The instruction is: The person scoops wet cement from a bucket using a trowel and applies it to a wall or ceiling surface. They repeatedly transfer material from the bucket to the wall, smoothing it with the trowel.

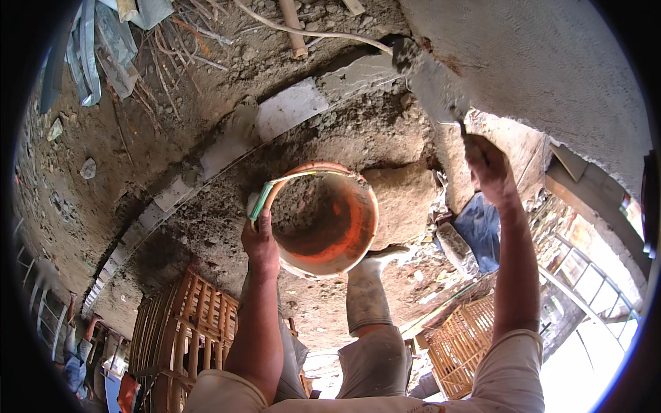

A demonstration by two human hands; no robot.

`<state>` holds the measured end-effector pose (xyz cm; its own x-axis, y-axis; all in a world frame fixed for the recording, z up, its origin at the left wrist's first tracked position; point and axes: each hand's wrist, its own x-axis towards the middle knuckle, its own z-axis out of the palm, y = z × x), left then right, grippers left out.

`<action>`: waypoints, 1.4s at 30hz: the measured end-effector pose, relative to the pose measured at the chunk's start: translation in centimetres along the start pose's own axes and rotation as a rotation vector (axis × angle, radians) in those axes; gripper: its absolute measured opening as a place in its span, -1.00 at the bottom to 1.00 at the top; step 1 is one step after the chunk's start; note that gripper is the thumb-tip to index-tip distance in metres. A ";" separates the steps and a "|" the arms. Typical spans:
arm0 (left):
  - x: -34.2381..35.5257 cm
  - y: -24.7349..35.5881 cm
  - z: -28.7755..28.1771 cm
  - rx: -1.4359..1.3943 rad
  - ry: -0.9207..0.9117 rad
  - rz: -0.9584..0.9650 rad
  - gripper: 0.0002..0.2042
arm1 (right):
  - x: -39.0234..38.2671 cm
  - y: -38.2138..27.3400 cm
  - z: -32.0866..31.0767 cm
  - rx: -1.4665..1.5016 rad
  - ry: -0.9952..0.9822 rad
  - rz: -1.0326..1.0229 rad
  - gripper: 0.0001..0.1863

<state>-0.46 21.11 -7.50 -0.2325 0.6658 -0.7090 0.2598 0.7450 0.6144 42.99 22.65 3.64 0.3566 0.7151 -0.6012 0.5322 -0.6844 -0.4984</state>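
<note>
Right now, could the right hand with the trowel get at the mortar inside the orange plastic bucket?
Probably yes. The orange plastic bucket is held up by the left hand with its mouth open and uncovered, and the right hand with the metal trowel is close beside it.

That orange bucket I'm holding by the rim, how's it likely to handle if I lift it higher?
The orange bucket looks partly filled with wet mortar, so it is probably heavy for its size. Only the left hand grips one side of the rim, so it may tip toward the far side. The mortar-smeared rim could be slippery. The right hand holds a trowel, so it cannot help.
</note>
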 end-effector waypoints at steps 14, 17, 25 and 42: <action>0.9 -0.7 0.3 -0.038 -0.006 -0.011 -0.57 | 12.0 -5.0 4.2 -0.996 0.200 0.213 -0.68; 1.0 -1.2 -0.4 0.004 0.017 -0.011 -0.56 | 8.2 -4.6 4.1 -0.867 0.273 0.189 -0.67; 1.2 -0.4 -0.2 0.080 0.017 0.032 -0.56 | -7.7 -0.7 6.5 -0.504 0.208 -0.246 -0.49; 0.6 -0.1 -0.2 -0.007 0.000 0.042 -0.60 | 13.8 -8.6 13.1 -0.884 0.077 0.339 -0.61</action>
<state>-0.83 21.42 -7.90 -0.2219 0.6968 -0.6821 0.2627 0.7164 0.6464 33.31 36.57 -8.56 0.6316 0.5273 -0.5683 0.7683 -0.5241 0.3675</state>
